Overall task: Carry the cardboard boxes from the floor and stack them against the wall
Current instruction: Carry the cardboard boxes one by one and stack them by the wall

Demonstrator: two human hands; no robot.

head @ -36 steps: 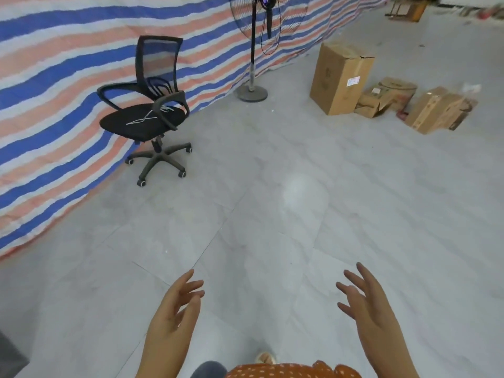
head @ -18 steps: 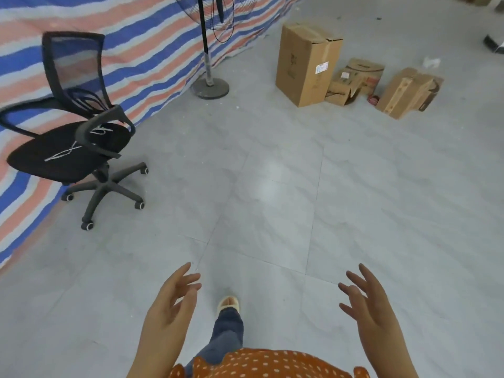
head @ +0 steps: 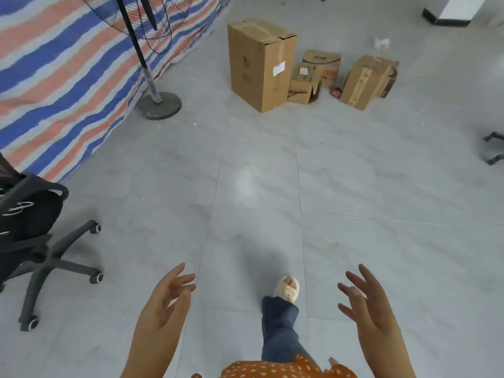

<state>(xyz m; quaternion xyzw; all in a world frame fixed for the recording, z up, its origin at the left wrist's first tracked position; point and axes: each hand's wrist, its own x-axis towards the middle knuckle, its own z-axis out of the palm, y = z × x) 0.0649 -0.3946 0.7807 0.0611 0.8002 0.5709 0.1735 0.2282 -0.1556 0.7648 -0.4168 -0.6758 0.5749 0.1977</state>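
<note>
Four cardboard boxes now sit much nearer in the head view than a second ago: the tall cardboard box [head: 261, 64] has grown in the frame, the pedestal fan [head: 158, 102] to its left has slid closer, and the office chair [head: 30, 241], well to the left of and nearer than the tall box, has dropped to the frame's edge. A sandalled foot [head: 287, 287] is planted forward, so I judge the person is walking toward the boxes and no lift has begun. Both hands are empty with fingers spread and loosely bent, the left hand [head: 163, 304] and right hand [head: 365, 301] held apart, far short of the tall box. Just right of the tall box lie a small crumpled box [head: 302, 90] and behind it a printed carton [head: 323, 64]; further right stands a tilted brown box [head: 365, 83]. All rest on the tiled floor [head: 259, 192], apart from the striped tarpaulin [head: 62, 64] off to the left. Hard to make out: the small red thing [head: 336, 91] right of the tall box, the label's text, and the box contents. The fan's head, the chair and a second chair base [head: 495, 148] far right are cut off.
</note>
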